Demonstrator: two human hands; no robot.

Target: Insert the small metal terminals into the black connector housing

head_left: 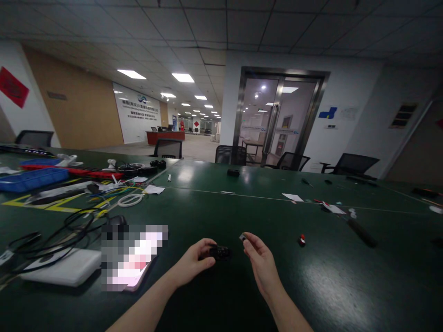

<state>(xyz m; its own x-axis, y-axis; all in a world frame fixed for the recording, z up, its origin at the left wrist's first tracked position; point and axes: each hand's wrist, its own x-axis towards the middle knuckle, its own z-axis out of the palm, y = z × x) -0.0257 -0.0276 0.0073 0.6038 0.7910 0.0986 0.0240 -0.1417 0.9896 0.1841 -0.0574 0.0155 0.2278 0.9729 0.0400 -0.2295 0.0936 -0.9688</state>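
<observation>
On the dark green table lies a small black device [221, 252] with what look like buttons or round details on its upper face. My left hand [194, 262] grips its left end, thumb in front and fingers curled behind. Close by on the right, my right hand [260, 258] pinches a small greyish flat piece [242, 237] between thumb and fingertips, slightly above the tabletop. That piece is too small to name. A gap separates it from the black device.
Left of my hands are a blurred-out phone [138, 263], a white box [65, 266] and black cables [65, 230]. Blue trays [34, 179] sit farther left. A small red-and-black item [302, 240] and a dark-handled tool [362, 232] lie right. A black block [233, 173] is ahead.
</observation>
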